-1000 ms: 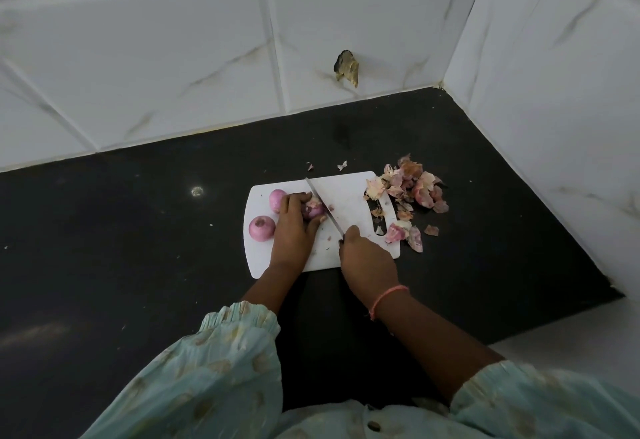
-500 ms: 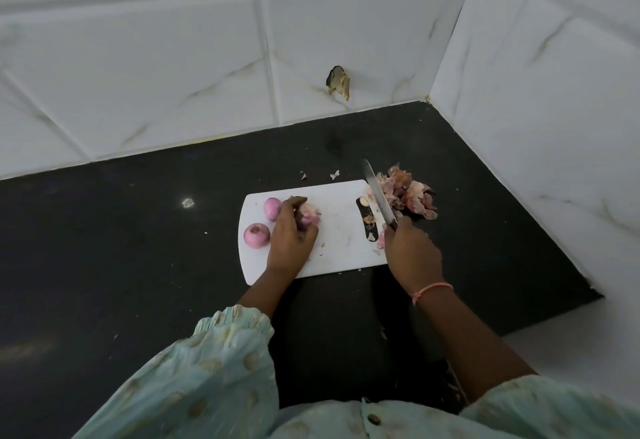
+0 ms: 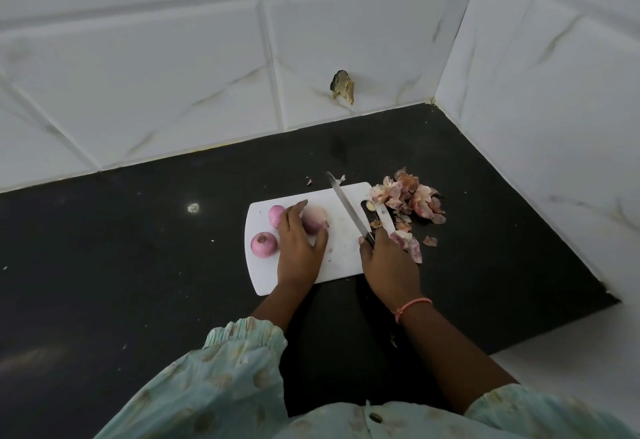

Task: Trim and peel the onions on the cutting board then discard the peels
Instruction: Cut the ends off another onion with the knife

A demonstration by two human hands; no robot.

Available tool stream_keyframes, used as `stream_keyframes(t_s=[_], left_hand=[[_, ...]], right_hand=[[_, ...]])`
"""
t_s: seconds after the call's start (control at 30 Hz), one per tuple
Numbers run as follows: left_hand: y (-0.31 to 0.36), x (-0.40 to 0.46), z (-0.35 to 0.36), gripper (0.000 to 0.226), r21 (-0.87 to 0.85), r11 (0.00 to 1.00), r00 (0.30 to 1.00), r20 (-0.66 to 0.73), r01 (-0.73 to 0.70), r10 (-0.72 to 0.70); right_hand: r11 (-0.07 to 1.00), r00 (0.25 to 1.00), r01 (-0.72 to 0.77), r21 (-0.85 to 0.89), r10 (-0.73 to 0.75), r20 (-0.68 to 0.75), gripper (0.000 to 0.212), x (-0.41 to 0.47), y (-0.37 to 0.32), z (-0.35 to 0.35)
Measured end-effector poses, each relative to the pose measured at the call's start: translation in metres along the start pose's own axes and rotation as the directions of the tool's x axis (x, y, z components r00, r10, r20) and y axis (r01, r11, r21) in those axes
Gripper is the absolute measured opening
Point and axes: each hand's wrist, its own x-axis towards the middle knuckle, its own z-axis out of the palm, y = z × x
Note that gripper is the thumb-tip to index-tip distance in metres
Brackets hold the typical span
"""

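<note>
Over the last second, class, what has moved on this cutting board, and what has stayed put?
The right hand swung the steel kitchen knife off the held onion to the peel pile, then back over the white plastic board. The left hand keeps holding that onion; two peeled pink onions stayed.

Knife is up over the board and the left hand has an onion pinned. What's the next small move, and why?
Probably bring the knife down onto the end of the onion that the left hand holds on the cutting board. The right hand grips the handle, with the blade beside that onion and apart from it.

Left hand (image 3: pixel 298 248) holds onion (image 3: pixel 314 219) — right hand (image 3: pixel 389 260) grips knife (image 3: pixel 348 208).
</note>
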Motion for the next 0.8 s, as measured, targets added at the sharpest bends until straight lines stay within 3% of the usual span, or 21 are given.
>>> stream_keyframes(t_s=[0.13,0.3,0.43,0.53,0.63,0.8], left_hand=[[-0.001,0.002,0.007,0.062,0.195,0.981,1.0,-0.007,-0.006,0.007],[0.002,0.003,0.008,0.042,0.327,0.944,0.998,-0.026,-0.048,0.06],[-0.002,0.002,0.006,0.047,0.26,0.942,0.977,0.073,-0.211,0.199],[-0.001,0.003,0.002,0.061,0.118,0.982,0.987,0.089,-0.146,0.136],[0.004,0.001,-0.001,0.05,0.008,0.997,0.995,0.067,-0.076,0.075],[0.002,0.003,0.004,0.055,0.169,0.983,0.996,0.073,-0.066,0.054]], right_hand=[[1.0,1.0,0.026,0.016,-0.026,-0.006,0.026,-0.001,0.001,0.0],[0.998,0.998,0.057,0.026,-0.057,0.011,0.026,-0.004,0.003,0.005],[0.995,0.999,0.033,0.093,-0.034,0.014,0.029,-0.003,0.003,0.004],[0.988,1.0,0.007,0.153,-0.011,0.029,0.03,-0.001,0.004,0.001],[0.982,1.0,-0.019,0.188,0.014,0.026,0.028,0.0,0.004,-0.003],[0.977,0.998,-0.009,0.212,-0.003,0.056,0.03,0.001,0.001,-0.008]])
